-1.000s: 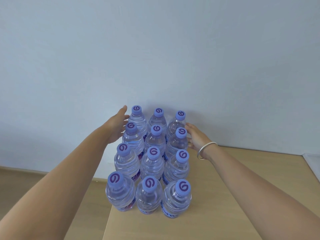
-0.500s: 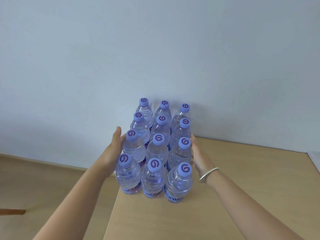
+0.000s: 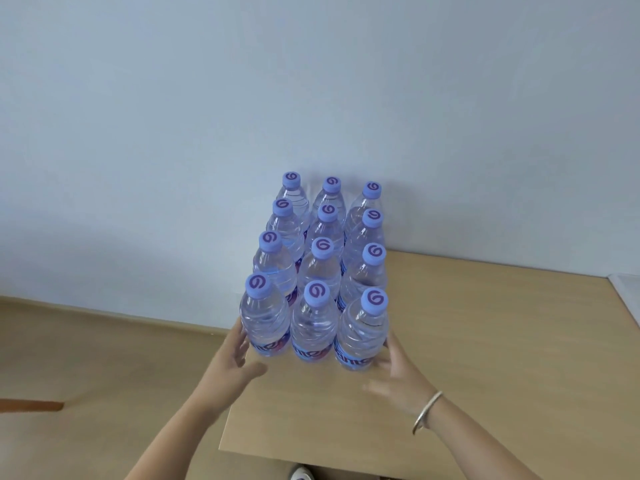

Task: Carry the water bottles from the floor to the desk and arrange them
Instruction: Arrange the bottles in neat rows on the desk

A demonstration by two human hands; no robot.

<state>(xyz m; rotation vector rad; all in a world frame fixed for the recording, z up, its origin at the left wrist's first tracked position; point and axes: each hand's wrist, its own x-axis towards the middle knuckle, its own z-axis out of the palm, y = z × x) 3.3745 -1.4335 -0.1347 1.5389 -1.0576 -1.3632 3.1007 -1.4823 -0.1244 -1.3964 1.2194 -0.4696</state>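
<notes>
— Any print worth reading here?
— Only on the water bottles (image 3: 313,278): a purple swirl mark, rather like a 6 or a G, on every lilac cap (image 3: 258,284)
— And the labels?
— White lettering on blue and purple bands round the front row (image 3: 353,356), cut off by the curve; something like "me" or "nte", not readable as a whole word
— Numbers, signs elsewhere?
— None legible anywhere else

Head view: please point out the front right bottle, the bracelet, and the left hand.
front right bottle (image 3: 374,301), head view, on its purple cap.
bracelet (image 3: 426,412), head view, on the band at the right wrist.
left hand (image 3: 231,363), head view, on its back.
</notes>
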